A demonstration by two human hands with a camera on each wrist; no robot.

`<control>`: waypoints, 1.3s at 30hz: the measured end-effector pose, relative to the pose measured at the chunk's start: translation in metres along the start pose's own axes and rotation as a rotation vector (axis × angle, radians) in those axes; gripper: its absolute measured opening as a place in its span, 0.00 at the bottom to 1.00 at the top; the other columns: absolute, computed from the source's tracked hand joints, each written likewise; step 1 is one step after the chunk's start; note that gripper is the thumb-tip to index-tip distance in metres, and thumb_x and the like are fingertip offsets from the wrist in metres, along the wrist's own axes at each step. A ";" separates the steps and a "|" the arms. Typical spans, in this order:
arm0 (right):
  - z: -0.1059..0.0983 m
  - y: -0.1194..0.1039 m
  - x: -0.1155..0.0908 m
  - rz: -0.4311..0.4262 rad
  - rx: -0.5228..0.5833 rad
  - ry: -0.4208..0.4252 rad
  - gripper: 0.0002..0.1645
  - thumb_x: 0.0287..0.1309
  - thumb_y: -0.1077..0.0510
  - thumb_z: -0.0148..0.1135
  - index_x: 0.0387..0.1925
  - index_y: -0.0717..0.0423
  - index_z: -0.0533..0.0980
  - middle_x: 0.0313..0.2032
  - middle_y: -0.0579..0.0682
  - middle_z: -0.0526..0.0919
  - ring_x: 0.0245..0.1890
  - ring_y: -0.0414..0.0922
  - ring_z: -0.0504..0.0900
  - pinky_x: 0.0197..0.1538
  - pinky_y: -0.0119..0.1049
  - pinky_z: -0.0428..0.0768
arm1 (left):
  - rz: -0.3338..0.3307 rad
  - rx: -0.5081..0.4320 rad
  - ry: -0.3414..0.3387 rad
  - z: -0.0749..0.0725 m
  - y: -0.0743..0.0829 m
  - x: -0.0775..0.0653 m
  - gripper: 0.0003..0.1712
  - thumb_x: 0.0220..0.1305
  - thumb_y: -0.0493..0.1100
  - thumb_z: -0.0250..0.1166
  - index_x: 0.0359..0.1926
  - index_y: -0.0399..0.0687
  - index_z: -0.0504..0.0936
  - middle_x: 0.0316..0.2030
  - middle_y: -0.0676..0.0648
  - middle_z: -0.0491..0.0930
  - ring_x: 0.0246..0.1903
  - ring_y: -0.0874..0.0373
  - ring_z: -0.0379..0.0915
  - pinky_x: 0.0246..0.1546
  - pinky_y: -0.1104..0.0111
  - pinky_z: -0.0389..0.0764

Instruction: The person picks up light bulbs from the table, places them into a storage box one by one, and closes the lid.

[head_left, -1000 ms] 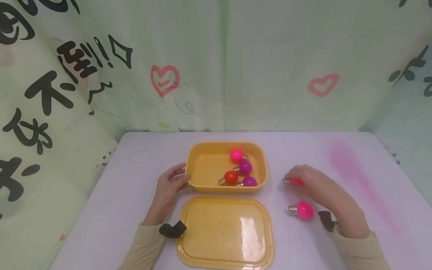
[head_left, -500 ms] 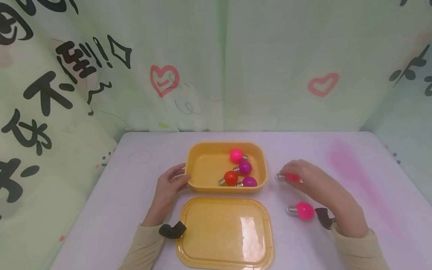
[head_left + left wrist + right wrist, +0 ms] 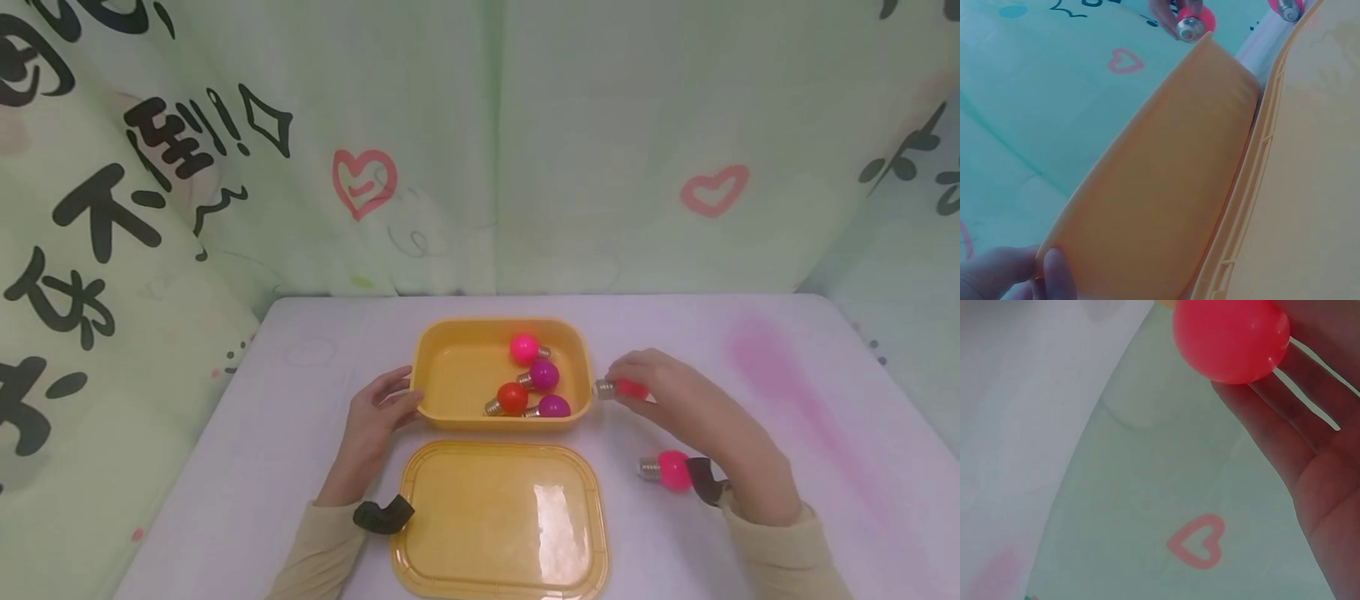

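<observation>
"Pale green cloth hangs behind the counter. What are the hands doing there?"

"At the left, the left hand has thumb and fingers clamped on the wall of the yellow box. I'd say that keeps the box from sliding."

"And the right hand?"

"Its fingers are clamped on the globe of a pinkish-red bulb, just beside the box's right rim. Whether they touch, I can't tell. Holding it by the globe probably leaves the metal base clear."

"Which way does it point?"

"Base left, towards the box, globe right. Its long axis runs left to right, roughly level. A loose bulb lies on its side nearer on the counter, base also left."

"What else?"

"Four bulbs lie in the box's right half, pointing different ways. A flat yellow lid lies on the near side, perhaps set there so the box stays uncovered."
</observation>
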State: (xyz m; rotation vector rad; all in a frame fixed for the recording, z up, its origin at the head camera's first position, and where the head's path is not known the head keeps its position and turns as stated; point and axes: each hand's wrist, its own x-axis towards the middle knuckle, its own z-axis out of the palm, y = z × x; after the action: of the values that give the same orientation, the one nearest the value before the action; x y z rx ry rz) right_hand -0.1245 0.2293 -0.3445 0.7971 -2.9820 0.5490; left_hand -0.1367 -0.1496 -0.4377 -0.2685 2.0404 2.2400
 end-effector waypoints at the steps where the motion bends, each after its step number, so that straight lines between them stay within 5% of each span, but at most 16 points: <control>1: 0.000 -0.002 0.001 -0.004 -0.001 0.001 0.18 0.51 0.60 0.75 0.46 0.50 0.84 0.44 0.46 0.85 0.49 0.48 0.82 0.53 0.49 0.83 | 0.000 -0.003 -0.001 0.000 0.000 0.000 0.27 0.63 0.35 0.68 0.63 0.43 0.75 0.55 0.39 0.72 0.44 0.61 0.80 0.44 0.69 0.85; 19: 0.013 -0.025 0.023 -0.101 0.018 0.019 0.20 0.50 0.62 0.75 0.48 0.53 0.84 0.46 0.48 0.84 0.49 0.47 0.81 0.54 0.46 0.83 | 0.011 -0.001 -0.005 0.000 -0.001 -0.001 0.27 0.63 0.36 0.69 0.63 0.44 0.75 0.55 0.38 0.73 0.43 0.61 0.80 0.44 0.69 0.85; 39: 0.038 -0.042 0.057 -0.336 0.031 0.016 0.15 0.49 0.63 0.76 0.42 0.53 0.86 0.44 0.48 0.86 0.49 0.47 0.82 0.56 0.44 0.81 | 0.010 0.004 -0.003 0.000 -0.001 -0.001 0.27 0.64 0.36 0.68 0.63 0.44 0.75 0.55 0.38 0.72 0.44 0.60 0.80 0.44 0.70 0.85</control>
State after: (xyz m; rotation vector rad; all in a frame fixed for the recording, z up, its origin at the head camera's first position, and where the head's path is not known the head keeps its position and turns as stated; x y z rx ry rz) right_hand -0.1509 0.1546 -0.3610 1.2536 -2.7412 0.5800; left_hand -0.1352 -0.1490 -0.4385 -0.2553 2.0493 2.2402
